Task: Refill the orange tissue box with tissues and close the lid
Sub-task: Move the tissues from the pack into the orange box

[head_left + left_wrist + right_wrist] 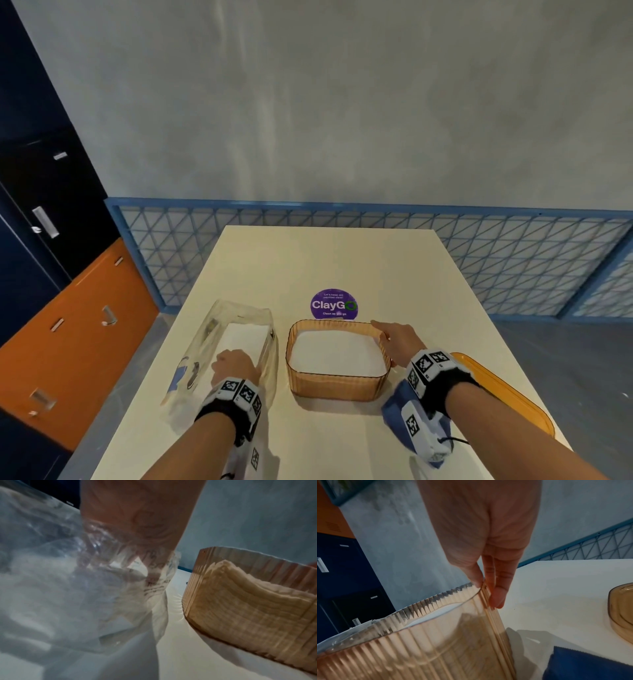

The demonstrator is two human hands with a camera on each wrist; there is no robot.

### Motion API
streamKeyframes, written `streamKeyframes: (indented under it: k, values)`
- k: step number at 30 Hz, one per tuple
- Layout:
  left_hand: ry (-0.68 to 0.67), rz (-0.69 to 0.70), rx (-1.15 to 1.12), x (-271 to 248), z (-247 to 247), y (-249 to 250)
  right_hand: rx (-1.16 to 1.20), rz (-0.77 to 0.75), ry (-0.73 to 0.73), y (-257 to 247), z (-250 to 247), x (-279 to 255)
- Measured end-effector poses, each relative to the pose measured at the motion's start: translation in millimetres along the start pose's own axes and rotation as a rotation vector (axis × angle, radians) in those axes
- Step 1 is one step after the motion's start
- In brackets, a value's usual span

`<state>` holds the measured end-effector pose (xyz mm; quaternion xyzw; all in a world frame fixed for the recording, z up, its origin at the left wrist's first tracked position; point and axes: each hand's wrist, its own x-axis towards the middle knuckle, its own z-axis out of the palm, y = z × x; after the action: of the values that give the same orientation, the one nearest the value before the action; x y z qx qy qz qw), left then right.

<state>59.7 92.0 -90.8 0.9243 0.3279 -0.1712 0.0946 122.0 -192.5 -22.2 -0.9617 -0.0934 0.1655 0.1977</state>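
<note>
The orange ribbed tissue box [335,389] stands open mid-table, with a white tissue stack [337,353] inside, below its rim. My right hand [385,337] pinches the box's right wall [436,649], thumb inside the rim and fingers [498,599] outside. The orange lid [507,394] lies flat to the right behind my right wrist. Left of the box lies a clear plastic tissue pack [239,329] holding white tissues. My left hand [233,366] rests on its near part, fingers [137,558] curled into crumpled plastic. Whether they also hold tissues is hidden.
A round purple sticker [334,304] is on the cream table [342,260] just behind the box. The table's left edge is close to the pack, and its right edge runs just past the lid. A blue lattice railing [513,246] stands beyond the far edge.
</note>
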Motion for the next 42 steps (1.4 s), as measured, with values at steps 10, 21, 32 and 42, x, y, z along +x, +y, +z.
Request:
streamKeyframes:
  k: [10,21,32,42]
  values:
    - [0.028,0.056,0.021,-8,1,-2,0.024,0.008,-0.002,3,3,0]
    - [0.421,0.17,-0.316,-58,-65,0,0.301,-0.14,0.097,-26,-21,2]
    - [0.529,0.959,-0.426,-85,-30,32,0.833,-0.061,-0.194,-96,-67,-7]
    - [-0.076,0.447,-1.367,-77,-47,42,0.319,-0.418,0.092,-80,-85,-21]
